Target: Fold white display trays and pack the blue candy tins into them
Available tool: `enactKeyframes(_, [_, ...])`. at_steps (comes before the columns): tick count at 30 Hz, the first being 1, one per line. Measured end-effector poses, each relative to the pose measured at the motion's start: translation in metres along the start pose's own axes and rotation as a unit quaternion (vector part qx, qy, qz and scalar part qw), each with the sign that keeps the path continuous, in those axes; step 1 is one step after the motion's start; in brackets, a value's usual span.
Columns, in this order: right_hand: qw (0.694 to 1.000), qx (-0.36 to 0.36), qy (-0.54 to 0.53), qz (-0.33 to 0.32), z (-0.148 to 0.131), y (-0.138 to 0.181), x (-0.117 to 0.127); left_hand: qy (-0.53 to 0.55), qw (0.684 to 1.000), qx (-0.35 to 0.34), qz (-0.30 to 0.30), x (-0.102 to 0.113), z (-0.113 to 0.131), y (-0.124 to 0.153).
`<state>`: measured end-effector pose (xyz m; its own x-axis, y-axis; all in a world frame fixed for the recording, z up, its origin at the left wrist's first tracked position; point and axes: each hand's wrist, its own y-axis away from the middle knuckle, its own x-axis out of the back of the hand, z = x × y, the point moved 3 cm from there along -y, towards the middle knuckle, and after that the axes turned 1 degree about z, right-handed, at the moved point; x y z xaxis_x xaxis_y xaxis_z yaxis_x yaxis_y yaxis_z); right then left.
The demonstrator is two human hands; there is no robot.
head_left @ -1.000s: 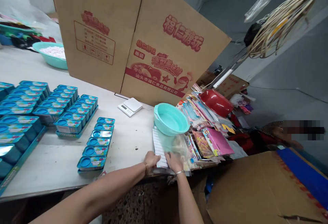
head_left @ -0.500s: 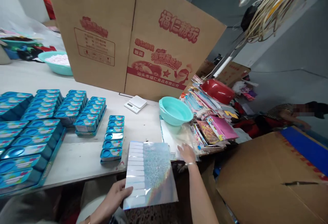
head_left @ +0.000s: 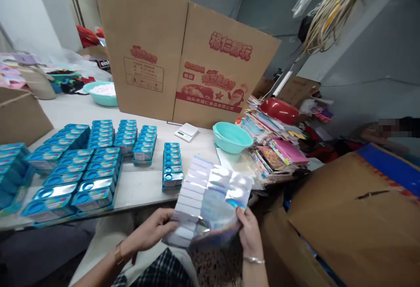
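A shiny holographic sheet [head_left: 216,204], with a column of white strips along its left side, is held tilted in front of the table edge. My left hand [head_left: 155,229] pinches its lower left edge, thumb on top. At its right edge my right hand [head_left: 250,230] grips it too, thumb on the front. Just beyond the sheet, a short row of blue lidded packs [head_left: 172,162] stands on the white table [head_left: 141,190]. A turquoise basin [head_left: 232,136] rests on pale sheets [head_left: 229,160] behind my right hand.
Several more blocks of blue packs [head_left: 98,177] fill the left of the table. A small white scale [head_left: 186,132] sits before a tall cardboard box [head_left: 210,72]. Stacked printed packaging [head_left: 275,155] and a red basin [head_left: 278,111] lie right. A big carton [head_left: 354,217] stands nearer.
My right hand has left the pale sheets by the basin and taken hold of the holographic sheet's right edge. My left hand kept its grip. The view has turned left.
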<state>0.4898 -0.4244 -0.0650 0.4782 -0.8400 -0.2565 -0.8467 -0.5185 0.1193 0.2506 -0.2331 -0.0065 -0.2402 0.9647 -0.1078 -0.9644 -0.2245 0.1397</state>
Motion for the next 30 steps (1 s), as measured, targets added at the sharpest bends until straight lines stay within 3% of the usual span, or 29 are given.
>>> enactKeyframes(4, [0.994, 0.100, 0.012, -0.041, -0.066, 0.008, -0.038, -0.051, 0.990, -0.078, 0.105, 0.026, 0.026, 0.036])
enactKeyframes(6, [0.989, 0.142, 0.015, -0.031, -0.084, 0.017, -0.056, -0.084, 0.968, -0.132, 0.198, 0.035, 0.038, 0.049])
enactKeyframes(8, [0.984, 0.176, 0.034, -0.013, -0.091, 0.030, -0.073, -0.126, 0.916, -0.185, 0.332, 0.039, 0.050, 0.061])
enactKeyframes(10, [0.979, 0.199, 0.050, 0.005, -0.091, 0.047, -0.086, -0.192, 0.831, -0.236, 0.465, 0.036, 0.061, 0.069])
enactKeyframes(11, [0.977, 0.204, 0.053, 0.011, -0.089, 0.055, -0.091, -0.228, 0.795, -0.253, 0.502, 0.033, 0.066, 0.070])
enactKeyframes(12, [0.977, 0.205, 0.051, 0.015, -0.086, 0.064, -0.095, -0.256, 0.778, -0.261, 0.511, 0.029, 0.069, 0.068])
enactKeyframes(13, [0.978, 0.203, 0.044, 0.015, -0.082, 0.073, -0.098, -0.270, 0.785, -0.260, 0.492, 0.026, 0.071, 0.064])
enactKeyframes(18, [0.975, 0.219, 0.019, -0.009, -0.070, 0.101, -0.101, -0.134, 0.928, -0.233, 0.259, 0.019, 0.066, 0.037])
enactKeyframes(21, [0.974, 0.218, 0.029, -0.046, -0.073, 0.103, -0.115, -0.032, 0.968, -0.232, 0.093, 0.010, 0.070, 0.035])
enactKeyframes(23, [0.972, 0.219, 0.029, -0.076, -0.077, 0.101, -0.130, 0.054, 0.971, -0.232, 0.006, 0.002, 0.075, 0.041])
enactKeyframes(25, [0.968, 0.231, 0.041, -0.086, -0.080, 0.096, -0.144, 0.134, 0.966, -0.222, -0.007, 0.000, 0.079, 0.046])
enactKeyframes(27, [0.965, 0.238, 0.064, -0.091, -0.079, 0.088, -0.153, 0.171, 0.964, -0.201, 0.039, 0.006, 0.080, 0.050])
enactKeyframes(30, [0.958, 0.211, 0.114, -0.160, -0.077, 0.070, -0.156, 0.107, 0.968, -0.193, 0.119, 0.028, 0.085, 0.054])
